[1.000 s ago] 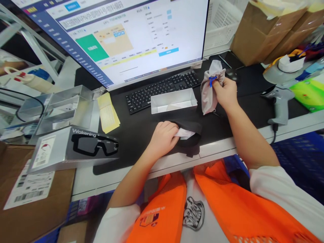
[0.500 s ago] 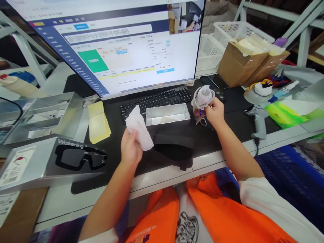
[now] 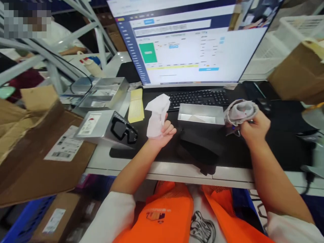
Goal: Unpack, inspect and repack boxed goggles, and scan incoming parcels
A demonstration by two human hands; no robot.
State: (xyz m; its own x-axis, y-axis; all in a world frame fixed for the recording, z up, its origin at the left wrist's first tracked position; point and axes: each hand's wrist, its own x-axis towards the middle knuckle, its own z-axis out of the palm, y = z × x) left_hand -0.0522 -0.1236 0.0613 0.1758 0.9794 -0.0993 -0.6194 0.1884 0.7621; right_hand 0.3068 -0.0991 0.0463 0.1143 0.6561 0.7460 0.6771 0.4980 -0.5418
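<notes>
My left hand (image 3: 165,131), palm turned up and fingers curled, holds a crumpled white sheet (image 3: 157,116) that looks like thin tissue or soft cloth. My right hand (image 3: 257,126) grips a bunched greyish fabric pouch (image 3: 239,113), its gathered mouth facing up; small dark and blue bits hang beneath it. Between the hands sits a shallow silver box part (image 3: 202,109), with something pale lying inside. Nearer to me, a black case (image 3: 198,146) rests on the black mat (image 3: 152,157). What the pouch contains cannot be made out.
A monitor (image 3: 182,50) and keyboard (image 3: 199,98) stand behind. Leftward are yellow slips (image 3: 136,106), a silver box printed with sunglasses (image 3: 101,125), metal trays (image 3: 107,91) and a large opened carton (image 3: 32,162). Another brown carton (image 3: 296,72) is at right. A person's sleeve (image 3: 58,33) shows far left.
My view has swung left, bringing the large carton into sight. My left hand has turned palm up with the white sheet draped over it. The pouch stays in my right hand.
</notes>
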